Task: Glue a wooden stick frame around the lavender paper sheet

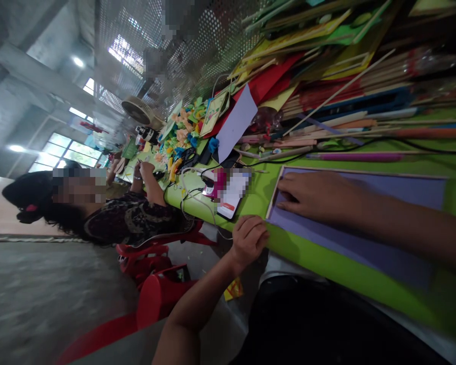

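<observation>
A purple sheet of paper (pixel 399 195) lies on the green table, with thin wooden strips along its far edge and its left end. My right hand (pixel 311 195) rests palm down over the sheet. Its slightly bent fingers and thumb are apart, their tips close to the wooden strip (pixel 272 198) at the left end. At the table's near edge, my left hand (pixel 250 237) is closed with curled fingers, beside the sheet's near left corner. Whatever its fingers may hold is hidden.
A phone (pixel 233 195) lies beside a pink device (pixel 215 185) and cables. Behind are coloured papers (pixel 237 121), sticks, a magenta pen (pixel 349 157) and paper flowers (pixel 184 124). A co-worker (pixel 133 218) sits farther along the table, near red chairs (pixel 155 299).
</observation>
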`<state>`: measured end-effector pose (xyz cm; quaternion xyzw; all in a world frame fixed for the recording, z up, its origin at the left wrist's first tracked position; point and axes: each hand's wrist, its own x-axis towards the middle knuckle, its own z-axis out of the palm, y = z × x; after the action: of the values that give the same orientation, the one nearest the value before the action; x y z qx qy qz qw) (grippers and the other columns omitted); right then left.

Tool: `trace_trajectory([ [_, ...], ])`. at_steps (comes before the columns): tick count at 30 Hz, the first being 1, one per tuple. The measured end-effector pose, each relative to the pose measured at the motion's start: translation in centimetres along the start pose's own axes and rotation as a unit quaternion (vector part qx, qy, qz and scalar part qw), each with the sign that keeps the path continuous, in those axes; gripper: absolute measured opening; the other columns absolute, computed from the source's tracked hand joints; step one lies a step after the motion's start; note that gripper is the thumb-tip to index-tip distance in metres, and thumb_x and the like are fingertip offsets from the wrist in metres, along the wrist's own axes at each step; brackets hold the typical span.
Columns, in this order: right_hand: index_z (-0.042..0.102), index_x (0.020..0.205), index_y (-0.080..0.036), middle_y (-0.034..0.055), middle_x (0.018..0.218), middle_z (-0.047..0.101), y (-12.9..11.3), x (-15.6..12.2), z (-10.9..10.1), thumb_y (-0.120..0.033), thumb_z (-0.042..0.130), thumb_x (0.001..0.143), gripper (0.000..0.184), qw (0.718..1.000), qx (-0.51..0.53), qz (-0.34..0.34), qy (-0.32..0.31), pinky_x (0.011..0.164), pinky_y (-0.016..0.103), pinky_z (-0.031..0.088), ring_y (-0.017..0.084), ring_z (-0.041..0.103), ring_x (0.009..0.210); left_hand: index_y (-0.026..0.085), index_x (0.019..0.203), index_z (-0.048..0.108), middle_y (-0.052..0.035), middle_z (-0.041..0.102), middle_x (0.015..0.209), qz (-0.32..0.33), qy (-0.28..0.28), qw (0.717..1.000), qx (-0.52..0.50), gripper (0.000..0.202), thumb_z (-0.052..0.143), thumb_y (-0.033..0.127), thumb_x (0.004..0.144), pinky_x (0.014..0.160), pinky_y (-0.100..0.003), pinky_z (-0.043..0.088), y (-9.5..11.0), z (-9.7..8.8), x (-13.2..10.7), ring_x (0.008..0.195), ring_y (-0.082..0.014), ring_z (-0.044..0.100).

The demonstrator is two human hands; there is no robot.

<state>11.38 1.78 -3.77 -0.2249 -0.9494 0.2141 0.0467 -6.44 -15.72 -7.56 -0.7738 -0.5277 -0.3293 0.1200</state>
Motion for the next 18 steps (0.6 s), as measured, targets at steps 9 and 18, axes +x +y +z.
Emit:
trace_trajectory([
  [9,0.063,0.101,-0.025,0.0091,0.111,0.071,0.04,0.04,0.13,-0.04,0.054,0.096,0.019,1.0,-0.003,0.003,-0.001,0.064,0.035,0.037,0.028,0.068,0.095,0.015,0.107,0.07,-0.009,0.072,0.093,-0.001,-0.009,1.0,0.014,0.03,0.047,0.034,0.106,0.085,-0.034,0.056,0.17,-0.21,0.22,0.089,-0.0183,0.067],
  [18,0.062,0.098,-0.025,0.0079,0.11,0.071,0.11,0.11,0.23,-0.041,0.055,0.096,0.018,1.0,-0.009,0.003,-0.002,0.064,0.035,0.036,0.028,0.068,0.096,0.016,0.098,0.07,-0.0076,0.072,0.091,0.017,0.005,1.0,0.016,0.025,0.05,0.03,0.104,0.086,-0.033,0.057,-0.08,0.05,-0.06,0.09,-0.0178,0.067],
])
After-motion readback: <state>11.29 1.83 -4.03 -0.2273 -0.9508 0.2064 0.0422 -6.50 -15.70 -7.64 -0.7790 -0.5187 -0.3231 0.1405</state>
